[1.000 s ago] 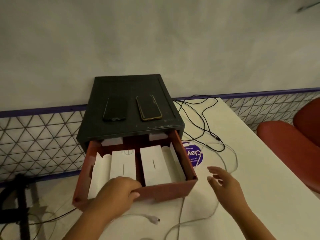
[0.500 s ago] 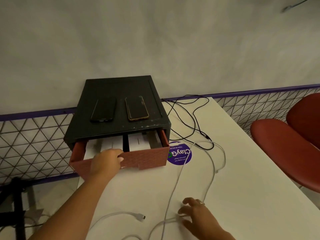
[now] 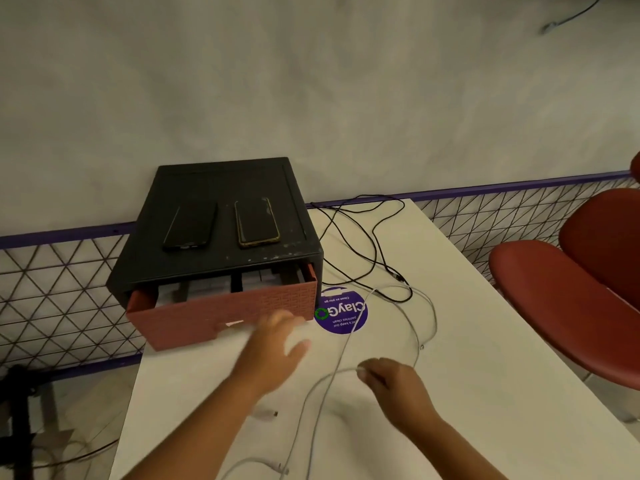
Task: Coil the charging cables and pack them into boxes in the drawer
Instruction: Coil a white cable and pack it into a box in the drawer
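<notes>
A black cabinet [image 3: 221, 188] stands at the table's far left, its red drawer [image 3: 221, 315] pulled out only a little. White boxes [image 3: 207, 289] show in the gap. A white charging cable [image 3: 346, 344] loops across the table from the purple sticker toward me. My right hand [image 3: 394, 386] pinches this cable near the table's middle. My left hand [image 3: 273, 348] is blurred, fingers spread, in front of the drawer and holds nothing. A black cable [image 3: 374, 244] lies tangled at the back right of the cabinet.
Two phones [image 3: 256, 221] lie face up on the cabinet top. A purple round sticker [image 3: 341, 315] is stuck on the white table [image 3: 467, 393]. Red chairs [image 3: 571, 299] stand at the right. A wire-mesh fence [image 3: 52, 299] runs behind the table.
The drawer has been pushed most of the way in. My left hand has let go of its front and drawn back. My right hand has taken hold of the white cable.
</notes>
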The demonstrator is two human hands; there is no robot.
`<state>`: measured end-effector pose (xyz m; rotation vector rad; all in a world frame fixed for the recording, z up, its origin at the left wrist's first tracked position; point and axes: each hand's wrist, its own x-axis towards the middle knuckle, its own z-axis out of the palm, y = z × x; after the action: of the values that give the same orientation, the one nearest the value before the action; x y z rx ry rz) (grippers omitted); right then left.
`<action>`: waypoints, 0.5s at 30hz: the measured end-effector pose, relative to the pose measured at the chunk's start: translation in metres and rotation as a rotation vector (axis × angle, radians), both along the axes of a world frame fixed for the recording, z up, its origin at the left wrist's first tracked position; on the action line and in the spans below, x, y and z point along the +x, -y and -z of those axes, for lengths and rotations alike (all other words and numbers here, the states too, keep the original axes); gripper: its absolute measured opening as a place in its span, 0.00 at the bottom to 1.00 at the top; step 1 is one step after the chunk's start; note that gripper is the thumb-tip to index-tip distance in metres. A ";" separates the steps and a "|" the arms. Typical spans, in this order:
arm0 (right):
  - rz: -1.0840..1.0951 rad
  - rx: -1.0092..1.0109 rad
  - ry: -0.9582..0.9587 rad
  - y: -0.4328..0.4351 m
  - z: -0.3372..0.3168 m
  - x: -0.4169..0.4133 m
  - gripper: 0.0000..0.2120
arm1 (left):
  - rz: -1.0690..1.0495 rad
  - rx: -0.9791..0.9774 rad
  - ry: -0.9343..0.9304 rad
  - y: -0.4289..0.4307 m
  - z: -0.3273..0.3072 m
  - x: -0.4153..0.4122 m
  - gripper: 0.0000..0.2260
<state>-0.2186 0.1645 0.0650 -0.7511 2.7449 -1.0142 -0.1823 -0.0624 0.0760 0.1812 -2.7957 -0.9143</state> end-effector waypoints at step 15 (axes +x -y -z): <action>0.630 -0.839 -0.125 -0.047 -0.125 -0.116 0.05 | -0.095 0.610 0.280 -0.007 -0.048 0.031 0.10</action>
<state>-0.3348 0.2111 0.1897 0.0515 2.6348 -2.3765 -0.1511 -0.0557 0.1239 0.5595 -2.6102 -1.8097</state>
